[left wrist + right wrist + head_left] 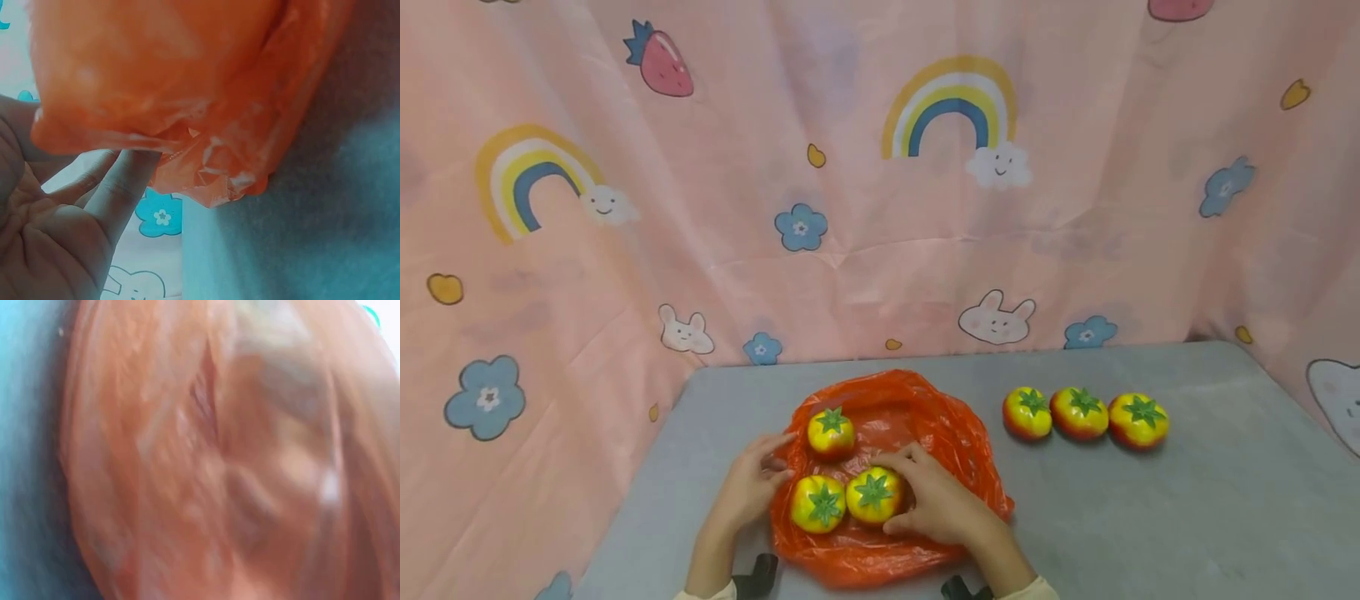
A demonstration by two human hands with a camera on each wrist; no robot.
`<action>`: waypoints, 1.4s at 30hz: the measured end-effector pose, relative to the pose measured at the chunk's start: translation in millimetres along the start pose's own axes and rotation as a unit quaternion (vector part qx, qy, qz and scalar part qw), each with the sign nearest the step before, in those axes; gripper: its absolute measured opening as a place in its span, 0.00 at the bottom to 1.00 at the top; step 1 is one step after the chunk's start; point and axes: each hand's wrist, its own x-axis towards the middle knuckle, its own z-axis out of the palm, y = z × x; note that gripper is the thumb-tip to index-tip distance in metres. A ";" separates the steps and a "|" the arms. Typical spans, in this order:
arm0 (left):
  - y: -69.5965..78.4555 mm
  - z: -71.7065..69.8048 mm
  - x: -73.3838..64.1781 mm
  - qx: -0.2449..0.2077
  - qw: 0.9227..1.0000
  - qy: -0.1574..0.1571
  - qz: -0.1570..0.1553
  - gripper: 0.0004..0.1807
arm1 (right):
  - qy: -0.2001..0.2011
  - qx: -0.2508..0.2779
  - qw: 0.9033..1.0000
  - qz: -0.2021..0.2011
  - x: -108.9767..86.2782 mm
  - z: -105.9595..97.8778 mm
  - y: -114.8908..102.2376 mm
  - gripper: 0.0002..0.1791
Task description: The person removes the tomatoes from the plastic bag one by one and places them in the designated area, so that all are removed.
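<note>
An orange-red plastic bag point(925, 433) lies spread on the table with three yellow-and-red tomatoes on it. My right hand point(936, 500) grips the nearest right tomato point(874, 494), fingers at its far side and thumb at its near side. Against that one sits another tomato point(818, 504), and a third tomato point(831, 433) lies behind. At the bag's left edge is my left hand point(751, 479), its fingers parted. The left wrist view shows its fairly straight fingers point(122, 194) reaching the bag's rim, tips hidden behind the film. Orange film, blurred, fills most of the right wrist view.
Three more tomatoes point(1078, 412) stand in a row on the grey table point(1150, 517), right of the bag. Behind the table hangs a pink patterned curtain point(865, 283). Dark wrist-worn pieces point(760, 575) show by both wrists at the near edge.
</note>
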 end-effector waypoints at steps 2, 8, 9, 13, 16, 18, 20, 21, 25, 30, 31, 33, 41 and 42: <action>-0.2 -0.6 -0.7 0.003 1.000 0.002 -0.003 0.28 | -0.012 0.005 1.000 -0.002 0.1 -1.8 0.3 0.41; 1.7 -1.4 0.5 0.006 1.000 0.002 -0.010 0.28 | -0.025 0.010 1.000 -0.009 0.4 -6.2 4.6 0.40; 1.9 -1.4 0.7 0.006 1.000 0.002 -0.011 0.28 | -0.025 0.011 1.000 -0.009 0.6 -6.6 5.0 0.39; 1.6 -1.7 -0.4 0.007 1.000 0.005 -0.013 0.28 | -0.024 0.010 1.000 -0.005 1.6 -7.0 4.6 0.37; 0.8 -2.3 -2.2 0.008 1.000 0.006 -0.008 0.28 | -0.022 0.009 1.000 -0.003 1.9 -6.7 3.1 0.36; 0.6 -2.5 -2.6 0.010 1.000 0.007 -0.005 0.28 | -0.022 0.011 1.000 -0.004 1.9 -6.9 2.0 0.36; 1.1 -2.5 -2.5 0.014 1.000 0.007 -0.002 0.29 | -0.023 0.013 1.000 -0.005 1.7 -7.2 1.1 0.35; 1.3 -2.5 -2.3 0.015 1.000 0.007 -0.003 0.29 | -0.025 0.014 1.000 -0.006 1.7 -7.2 0.9 0.35; 2.2 -2.2 -1.8 0.016 1.000 0.008 -0.014 0.31 | -0.025 0.013 1.000 -0.004 0.9 -7.1 1.2 0.35; 2.7 -3.0 -2.8 0.009 1.000 0.014 -0.022 0.30 | -0.022 0.013 1.000 -0.005 0.4 -7.1 2.2 0.36; 2.4 -3.1 -2.8 0.007 1.000 0.015 -0.022 0.30 | -0.021 0.013 1.000 -0.006 0.4 -7.1 2.5 0.36; 2.9 -3.7 -2.8 0.007 1.000 0.018 -0.022 0.30 | -0.022 0.014 1.000 -0.006 0.5 -7.1 3.1 0.37; 3.5 -5.7 -1.3 0.000 0.999 0.021 -0.037 0.23 | -0.028 0.026 0.999 0.004 1.1 -6.0 4.0 0.36; 3.5 -5.9 -1.1 -0.004 0.999 0.022 -0.039 0.24 | -0.029 0.026 0.999 0.003 1.2 -6.1 3.8 0.36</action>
